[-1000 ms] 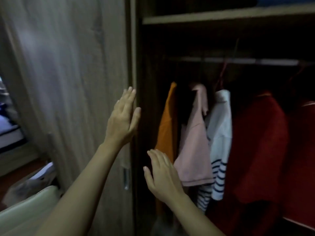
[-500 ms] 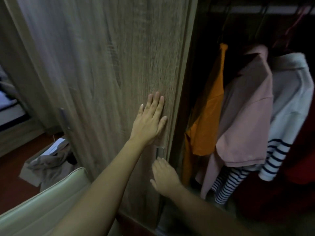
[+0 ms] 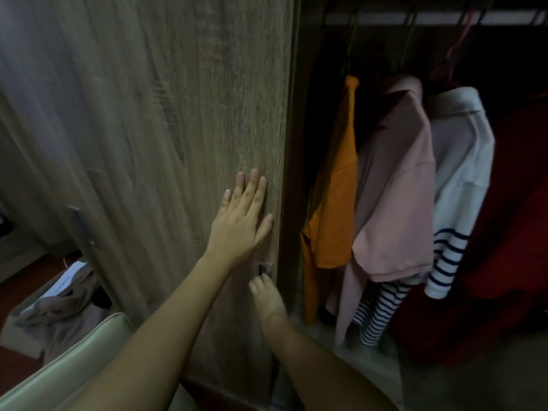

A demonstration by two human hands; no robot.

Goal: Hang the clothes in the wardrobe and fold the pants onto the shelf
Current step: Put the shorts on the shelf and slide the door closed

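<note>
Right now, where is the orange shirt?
In the head view, the orange shirt hangs right of centre, just past the edge of the wooden door, with the pink shirt on its right.

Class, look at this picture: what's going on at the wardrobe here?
A person is at an open wardrobe. The left hand lies flat on the wooden door, the right hand reaches the small metal handle at its edge; whether it has a grip is unclear. An orange shirt, a pink shirt and a striped shirt hang on the rail. More clothes lie in a box on the floor.
</note>
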